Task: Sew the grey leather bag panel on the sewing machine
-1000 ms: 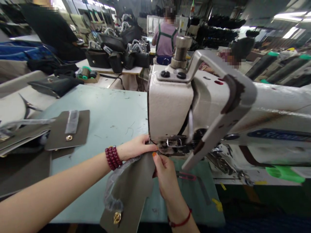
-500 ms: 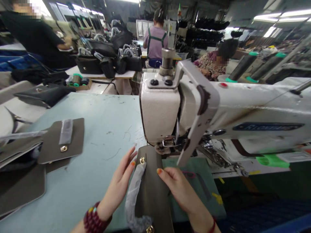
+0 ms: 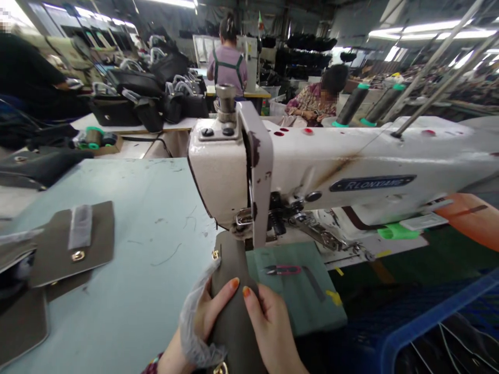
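Grey-brown leather strip with clear plastic wrap lies on the pale blue table, far end under the white sewing machine head. Left hand and right hand pinch it, thumbs pressed on top, fingers curled around it. Pink-handled thread snips rest on the green mat just beside it.
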Available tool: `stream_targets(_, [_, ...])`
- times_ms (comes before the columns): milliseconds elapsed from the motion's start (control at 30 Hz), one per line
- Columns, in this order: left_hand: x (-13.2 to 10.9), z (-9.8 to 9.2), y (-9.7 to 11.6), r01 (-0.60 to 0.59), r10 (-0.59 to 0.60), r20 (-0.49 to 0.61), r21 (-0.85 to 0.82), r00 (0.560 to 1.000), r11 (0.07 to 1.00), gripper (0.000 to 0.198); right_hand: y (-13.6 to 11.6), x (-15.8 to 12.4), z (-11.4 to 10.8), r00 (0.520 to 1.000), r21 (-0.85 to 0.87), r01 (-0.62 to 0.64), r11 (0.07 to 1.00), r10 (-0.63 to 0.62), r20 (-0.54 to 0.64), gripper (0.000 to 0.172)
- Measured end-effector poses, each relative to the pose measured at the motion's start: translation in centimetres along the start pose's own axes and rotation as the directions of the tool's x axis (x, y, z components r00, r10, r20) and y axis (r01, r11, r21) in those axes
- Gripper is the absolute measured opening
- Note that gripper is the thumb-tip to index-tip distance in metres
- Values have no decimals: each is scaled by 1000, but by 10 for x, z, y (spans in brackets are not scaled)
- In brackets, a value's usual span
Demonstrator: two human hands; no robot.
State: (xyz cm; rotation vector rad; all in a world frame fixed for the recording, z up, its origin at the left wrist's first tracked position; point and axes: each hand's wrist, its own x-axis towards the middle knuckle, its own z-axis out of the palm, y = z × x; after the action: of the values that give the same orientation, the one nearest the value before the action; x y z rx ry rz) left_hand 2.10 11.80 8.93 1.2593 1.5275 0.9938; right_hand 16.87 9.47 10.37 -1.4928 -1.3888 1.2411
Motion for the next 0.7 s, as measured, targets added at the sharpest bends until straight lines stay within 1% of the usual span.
stream_targets(133, [-3, 3, 1, 54, -55, -28, -32, 998, 998, 42, 0, 0, 0, 1000, -8, -2, 1000, 2, 3, 40])
stream_targets(267, [0, 5, 8, 69, -74, -47, -87, 996, 994, 44, -1, 5, 0, 1000, 12, -11, 1000, 11, 1, 40])
stream_targets(433, [11, 3, 12, 67, -70, -22, -126, 997, 990, 41, -4, 18, 0, 1000, 29, -2, 1000, 2, -4, 39])
stream_targets(533, [18, 2, 14, 87, -88, 6, -188, 996, 978, 39, -8, 26, 1, 1000, 33, 3, 999, -3, -11, 38])
stream_targets(633, [26, 1, 16, 110, -103, 42, -257, 994, 960, 44, -11, 34, 1, 1000, 48, 17, 999, -16, -9, 38])
stream_targets(700, [31, -1, 16, 84, -77, 35, -244, 996, 966, 50, -14, 39, 1, 1000, 64, 25, 998, -25, -7, 38])
